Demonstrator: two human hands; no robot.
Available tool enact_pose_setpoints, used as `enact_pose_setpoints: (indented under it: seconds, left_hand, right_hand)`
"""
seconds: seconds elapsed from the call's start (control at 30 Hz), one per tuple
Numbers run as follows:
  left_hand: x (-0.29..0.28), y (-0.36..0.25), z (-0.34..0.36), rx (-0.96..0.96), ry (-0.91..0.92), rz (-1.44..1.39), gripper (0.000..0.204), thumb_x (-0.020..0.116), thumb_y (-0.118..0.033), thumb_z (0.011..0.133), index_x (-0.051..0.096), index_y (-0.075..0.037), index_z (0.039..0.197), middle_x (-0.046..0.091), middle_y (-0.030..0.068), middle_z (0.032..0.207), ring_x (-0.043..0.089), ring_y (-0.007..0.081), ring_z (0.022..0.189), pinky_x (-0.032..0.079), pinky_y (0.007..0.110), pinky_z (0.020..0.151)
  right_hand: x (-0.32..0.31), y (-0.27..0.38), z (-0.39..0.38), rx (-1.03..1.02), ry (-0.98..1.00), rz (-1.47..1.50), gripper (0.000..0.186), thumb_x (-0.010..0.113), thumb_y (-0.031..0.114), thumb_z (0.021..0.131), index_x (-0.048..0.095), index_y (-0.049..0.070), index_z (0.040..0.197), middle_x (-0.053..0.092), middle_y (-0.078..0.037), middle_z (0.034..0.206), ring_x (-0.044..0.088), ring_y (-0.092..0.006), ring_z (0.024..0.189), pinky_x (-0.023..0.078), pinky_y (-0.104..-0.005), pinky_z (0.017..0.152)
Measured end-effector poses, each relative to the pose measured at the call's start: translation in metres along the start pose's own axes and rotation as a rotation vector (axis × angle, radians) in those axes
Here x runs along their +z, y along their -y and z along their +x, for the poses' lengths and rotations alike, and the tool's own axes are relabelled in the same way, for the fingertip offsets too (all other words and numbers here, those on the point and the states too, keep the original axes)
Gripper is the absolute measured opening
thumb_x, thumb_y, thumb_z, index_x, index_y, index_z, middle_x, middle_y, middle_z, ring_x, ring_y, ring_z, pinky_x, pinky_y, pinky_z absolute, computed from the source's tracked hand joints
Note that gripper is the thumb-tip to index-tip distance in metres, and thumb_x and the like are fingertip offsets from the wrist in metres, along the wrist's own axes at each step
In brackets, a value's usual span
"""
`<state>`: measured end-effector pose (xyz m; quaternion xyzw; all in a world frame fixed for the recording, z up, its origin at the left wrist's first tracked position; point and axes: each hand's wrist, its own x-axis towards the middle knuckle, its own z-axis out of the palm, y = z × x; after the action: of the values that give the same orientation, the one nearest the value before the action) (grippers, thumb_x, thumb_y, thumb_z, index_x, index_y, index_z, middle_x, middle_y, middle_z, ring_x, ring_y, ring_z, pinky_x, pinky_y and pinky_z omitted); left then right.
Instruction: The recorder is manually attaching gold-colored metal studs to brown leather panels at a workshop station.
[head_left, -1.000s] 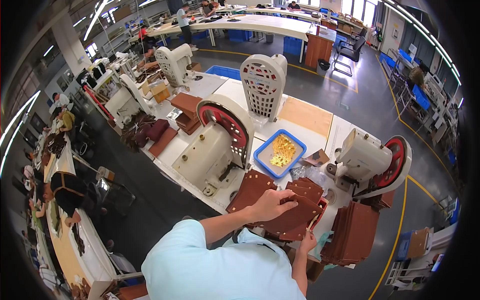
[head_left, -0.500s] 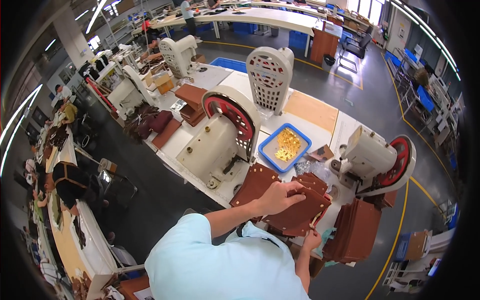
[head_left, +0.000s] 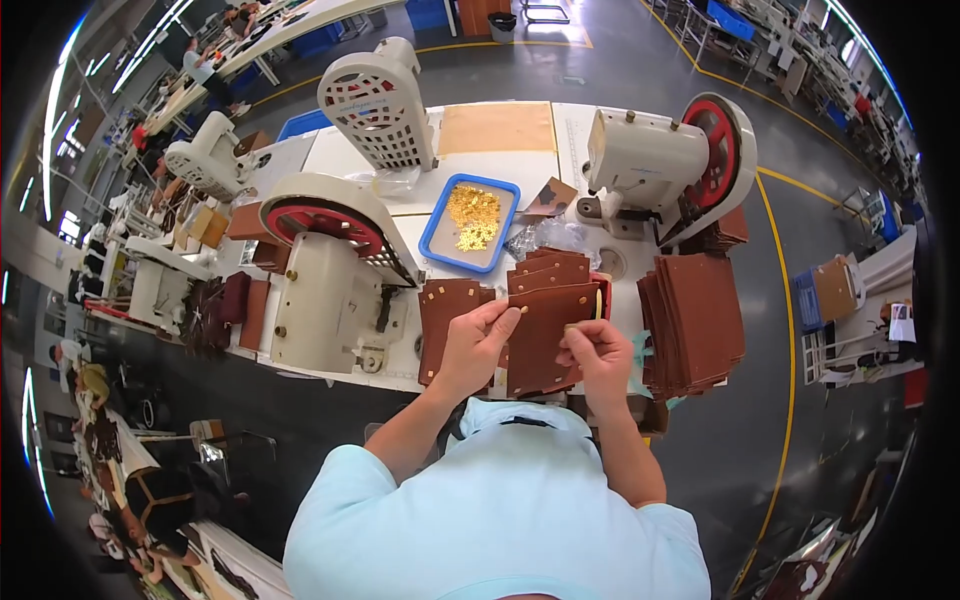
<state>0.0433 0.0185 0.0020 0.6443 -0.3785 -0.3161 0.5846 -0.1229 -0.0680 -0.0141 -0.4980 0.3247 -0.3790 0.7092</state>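
Observation:
A stack of brown leather panels (head_left: 545, 340) with small gold fittings at the corners lies in front of me. My left hand (head_left: 475, 350) is pinched at the upper left edge of the top panel, beside a gold fitting. Over the panel's right side is my right hand (head_left: 602, 362), fingertips pressed together; what they hold, if anything, is too small to make out. A slim pale stick (head_left: 599, 302) stands by the stack's right edge. More leather pieces with gold fittings (head_left: 448, 305) lie to the left, partly behind my left hand. Beyond is a blue-rimmed tray (head_left: 430, 235) of loose gold fittings.
Cream machines with red wheels stand on the white table at left (head_left: 320, 290) and right (head_left: 650, 155). A tall stack of brown panels (head_left: 695, 320) is at the right. Clear plastic bags (head_left: 550, 238) lie behind the panels. People sit at a long bench far left.
My view has turned to the right. My left hand has gone from the top edge of the panels to their left edge. My right hand has come up from the lower right corner over the panel.

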Motion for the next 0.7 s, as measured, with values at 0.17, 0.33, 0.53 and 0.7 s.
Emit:
enact_pose_setpoints:
  seconds: [0.17,0.33,0.53,0.7]
  left_hand:
    - [0.003,-0.006,-0.011,-0.104,0.054,-0.052,0.027,0.06,-0.02,0.098,0.066,0.005,0.108,0.067,0.0029,0.093,0.06,0.0068,0.081,0.053,0.023,0.071]
    - [0.004,-0.005,-0.015,-0.051,0.091,-0.139,0.026,0.058,-0.016,0.098,0.065,0.006,0.111,0.067,0.0034,0.092,0.06,0.0076,0.082,0.052,0.023,0.071]
    - [0.003,-0.012,-0.017,-0.05,0.082,-0.044,0.026,0.059,-0.014,0.098,0.066,0.008,0.108,0.067,0.0044,0.089,0.059,0.0074,0.078,0.05,0.022,0.069]
    - [0.002,-0.014,-0.013,0.01,0.081,0.047,0.027,0.059,-0.015,0.098,0.066,0.006,0.112,0.069,0.0069,0.085,0.06,0.0076,0.073,0.049,0.022,0.063]
  right_hand:
    - [0.021,0.01,-0.001,0.075,0.084,0.012,0.011,0.067,0.009,0.091,0.065,-0.002,0.093,0.068,-0.007,0.081,0.066,-0.0111,0.067,0.056,-0.0243,0.065]
    - [0.024,0.011,0.003,0.039,0.15,0.007,0.012,0.067,0.009,0.092,0.065,-0.003,0.094,0.068,-0.007,0.083,0.066,-0.0112,0.071,0.056,-0.0243,0.068]
    - [0.025,0.009,0.006,0.022,0.176,-0.013,0.012,0.067,0.008,0.092,0.064,-0.003,0.093,0.068,-0.006,0.084,0.066,-0.0109,0.074,0.055,-0.0233,0.07]
    - [0.024,0.005,0.009,0.011,0.168,-0.007,0.014,0.068,0.009,0.092,0.065,-0.005,0.093,0.069,-0.006,0.084,0.065,-0.0093,0.074,0.053,-0.0225,0.068]
